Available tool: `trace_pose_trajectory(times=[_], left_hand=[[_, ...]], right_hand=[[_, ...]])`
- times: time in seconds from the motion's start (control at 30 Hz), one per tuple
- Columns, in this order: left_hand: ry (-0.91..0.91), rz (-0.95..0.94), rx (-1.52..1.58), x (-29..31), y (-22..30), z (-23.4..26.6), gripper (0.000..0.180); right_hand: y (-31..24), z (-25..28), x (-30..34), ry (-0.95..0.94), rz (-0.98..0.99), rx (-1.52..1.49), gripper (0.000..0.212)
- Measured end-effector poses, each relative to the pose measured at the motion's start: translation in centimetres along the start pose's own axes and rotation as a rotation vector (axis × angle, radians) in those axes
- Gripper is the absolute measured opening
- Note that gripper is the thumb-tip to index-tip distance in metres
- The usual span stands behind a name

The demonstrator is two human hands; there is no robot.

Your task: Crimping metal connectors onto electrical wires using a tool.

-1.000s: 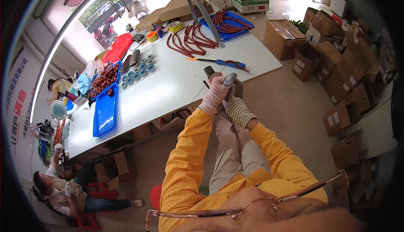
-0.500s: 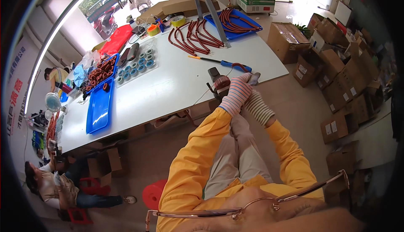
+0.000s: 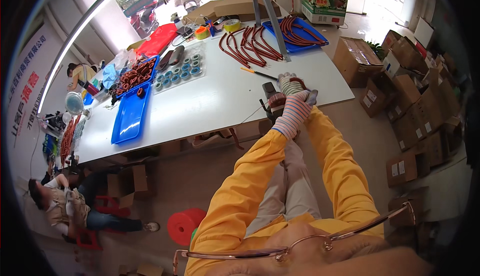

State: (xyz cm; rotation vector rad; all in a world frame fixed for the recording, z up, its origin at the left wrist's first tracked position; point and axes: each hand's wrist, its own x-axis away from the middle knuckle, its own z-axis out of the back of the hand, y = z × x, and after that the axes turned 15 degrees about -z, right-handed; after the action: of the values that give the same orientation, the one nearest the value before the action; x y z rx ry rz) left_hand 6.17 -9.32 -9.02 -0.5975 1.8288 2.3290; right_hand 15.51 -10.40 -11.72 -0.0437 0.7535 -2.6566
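Observation:
My left hand (image 3: 295, 110), in a pink and blue striped glove, is closed beside a copper-wound ring coil (image 3: 276, 101) at the table's front edge. A dark clamp-like holder (image 3: 272, 90) stands around the coil. A grey rounded end (image 3: 312, 97) sticks out past my left fingers; what they grip is hidden. Just beyond, my right hand (image 3: 290, 85), in a green and white striped glove, is closed over the handle end of a long tool. The tool's dark shaft (image 3: 262, 74) and orange tip point left along the white table (image 3: 215, 96).
Dark red wire bundles (image 3: 250, 46) lie farther back, some on a blue tray (image 3: 320, 40). At left are blue trays (image 3: 125, 131) with ring cores, and round teal-and-white coils (image 3: 180, 71). A metal post (image 3: 272, 21) rises from the table. Cardboard boxes (image 3: 355, 61) stand at right.
My right hand has moved forward from beside my left wrist onto the tool's handle, which it now covers. My left hand stays by the coil. The whole view has shifted slightly.

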Motion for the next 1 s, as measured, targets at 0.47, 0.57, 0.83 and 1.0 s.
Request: trace_pose_trajectory(times=[0.47, 0.57, 0.83, 1.0], left_hand=[[-0.174, -0.146, -0.506, 2.3, 2.6, 1.5, 0.036], [-0.112, -0.366, -0.24, 2.4, 3.8, 2.4, 0.026], [0.145, -0.104, -0.049, -1.5, 4.2, 12.7, 0.029], [-0.176, 0.181, -0.095, -2.8, 4.9, 11.2, 0.041]], right_hand=[[11.8, 3.3, 25.2, -0.483, -0.577, -0.88, 0.049], [9.9, 6.5, 31.9, -0.482, -0.531, -1.028, 0.056], [3.6, 11.6, 33.0, -1.02, -0.404, -1.635, 0.053], [4.8, 8.0, 29.2, -1.24, -0.471, -1.926, 0.032]])
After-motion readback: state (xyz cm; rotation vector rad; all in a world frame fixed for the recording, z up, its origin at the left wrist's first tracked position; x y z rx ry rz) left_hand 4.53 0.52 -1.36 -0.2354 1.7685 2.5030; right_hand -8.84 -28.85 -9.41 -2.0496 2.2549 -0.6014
